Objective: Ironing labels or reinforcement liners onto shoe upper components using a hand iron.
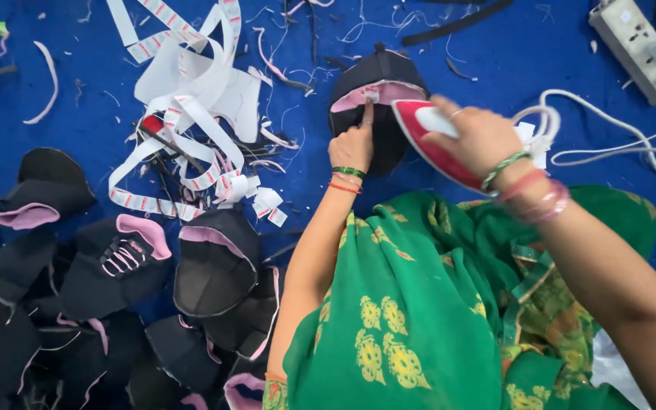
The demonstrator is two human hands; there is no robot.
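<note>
Blue surface crowded on most sides: tangle of white label strips just left of the work, heap of black caps with pink lining filling the lower left, white power strip at the upper right edge with a white cord looping in toward the right wrist. Loose threads and scraps scattered all over the blue. Some bare blue between the cord loop and the top edge, and at far left above the heap; little free room elsewhere.

Black cap piece lying top centre, dome-shaped, pink lining showing as a band across its middle, small white tag on that band.

Left hand resting on the cap piece, index finger stretched up and pressing the tag, other fingers curled; green and red bangles at the wrist. Right hand closed round the handle of a red and white iron, iron tilted, tip aimed at the pink band and just beside the left index finger. Right forearm entering from lower right, bangles at the wrist, green patterned cloth draped below both arms.
</note>
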